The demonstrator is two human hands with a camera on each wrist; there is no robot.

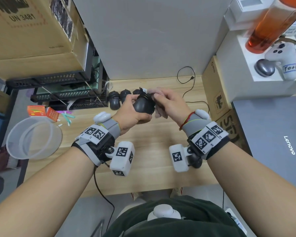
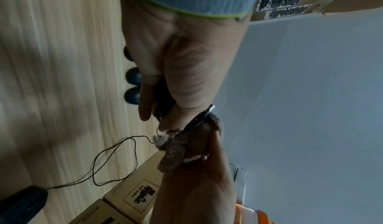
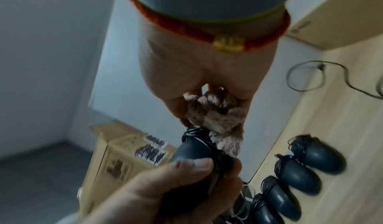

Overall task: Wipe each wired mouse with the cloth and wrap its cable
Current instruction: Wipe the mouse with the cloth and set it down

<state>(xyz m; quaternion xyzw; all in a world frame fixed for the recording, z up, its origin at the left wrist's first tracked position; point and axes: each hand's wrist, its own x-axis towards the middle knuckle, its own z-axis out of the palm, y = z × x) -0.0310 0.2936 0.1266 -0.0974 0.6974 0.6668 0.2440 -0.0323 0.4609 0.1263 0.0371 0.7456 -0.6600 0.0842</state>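
My left hand [image 1: 135, 110] grips a dark wired mouse [image 1: 143, 105] above the middle of the wooden table [image 1: 143, 168]. Its cable [image 3: 194, 132] is wound around its front end. My right hand [image 1: 167, 103] holds a fuzzy pinkish-brown cloth [image 1: 159, 112] bunched in its fingers, against the mouse's front. The right wrist view shows the cloth [image 3: 217, 121] touching the wound cable. Several other dark mice [image 1: 114, 100] with wrapped cables lie in a row at the back of the table, just behind the hands. One more mouse [image 2: 22, 201] lies on the table with its loose cable [image 1: 186, 77] trailing in loops.
Black crates [image 1: 58, 93] and a large cardboard box [image 1: 32, 31] stand at the back left. A clear plastic tub [image 1: 32, 137] overhangs the left edge beside small orange boxes [image 1: 41, 112]. At the right are cardboard boxes [image 1: 214, 89] and a closed Lenovo laptop [image 1: 272, 142].
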